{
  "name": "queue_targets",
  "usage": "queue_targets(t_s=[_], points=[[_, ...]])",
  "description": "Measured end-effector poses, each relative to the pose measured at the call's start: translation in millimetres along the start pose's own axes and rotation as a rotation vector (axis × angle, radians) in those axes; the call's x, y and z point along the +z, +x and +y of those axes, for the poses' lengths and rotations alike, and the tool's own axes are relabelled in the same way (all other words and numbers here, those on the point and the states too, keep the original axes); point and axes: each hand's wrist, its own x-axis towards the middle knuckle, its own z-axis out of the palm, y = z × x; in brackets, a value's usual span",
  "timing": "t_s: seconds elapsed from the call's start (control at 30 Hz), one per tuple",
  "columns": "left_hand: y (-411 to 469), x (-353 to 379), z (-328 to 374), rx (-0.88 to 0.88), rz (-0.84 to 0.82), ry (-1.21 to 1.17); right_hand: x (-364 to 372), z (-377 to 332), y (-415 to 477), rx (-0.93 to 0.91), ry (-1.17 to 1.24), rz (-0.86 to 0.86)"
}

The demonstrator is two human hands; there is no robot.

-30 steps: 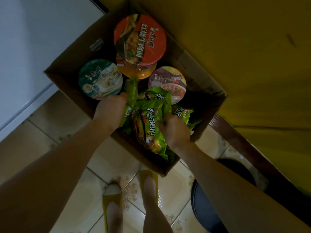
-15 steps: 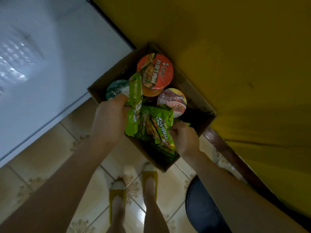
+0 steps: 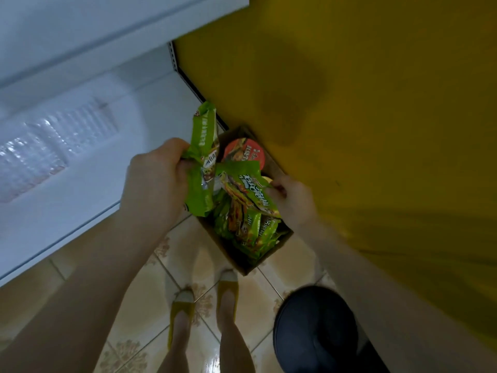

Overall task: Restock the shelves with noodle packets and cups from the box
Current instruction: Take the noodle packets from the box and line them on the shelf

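Observation:
A cardboard box point(image 3: 271, 254) stands on the tiled floor against a yellow wall. My left hand point(image 3: 153, 181) grips a green noodle packet point(image 3: 203, 157) held upright above the box's left side. My right hand point(image 3: 291, 201) grips another green noodle packet point(image 3: 246, 188) lifted above the box. Several more green packets point(image 3: 250, 230) lie in the box's near end. A red-lidded noodle cup point(image 3: 246, 154) shows at the far end; the other cups are hidden behind the packets.
A white shelf point(image 3: 67, 157) runs along the left, with another white shelf edge point(image 3: 107, 36) above it. The yellow wall point(image 3: 376, 117) fills the right side. A dark round stool point(image 3: 314, 329) stands at bottom right. My feet point(image 3: 204, 305) stand just before the box.
Both hands have risen out of the box, each with a green packet. The view has pulled back and tilted up, so the box looks smaller and more shelf shows.

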Motion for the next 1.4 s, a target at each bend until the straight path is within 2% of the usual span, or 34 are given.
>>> queue_targets(t_s=[0.23,0.33,0.63,0.73,0.9,1.1,1.4], points=[[-2.6,-70.9,34.8,-0.020,0.101,0.035,-65.2,-57.0,1.5,-0.112,0.170,0.062],[-8.1,-99.7,45.9,-0.082,0.191,0.047,-88.8,-83.9,-1.9,-0.182,0.220,0.107],[-29.2,-182.0,52.9,-0.269,0.393,0.088,-126.5,-169.5,-2.4,-0.405,0.237,0.101],[-45.0,-209.9,50.1,-0.307,0.456,0.126,-122.6,-203.0,-1.4,-0.466,0.269,0.076],[-76.1,-252.5,29.0,-0.470,0.562,0.141,-102.5,-266.8,-5.5,-0.583,0.269,-0.011],[-102.7,-307.1,-11.9,-0.536,0.670,0.151,-60.2,-350.3,-21.9,-0.712,0.190,-0.081],[-150.2,-383.8,-93.3,-0.622,0.796,0.132,16.5,-456.1,-47.8,-0.806,0.057,-0.143]])
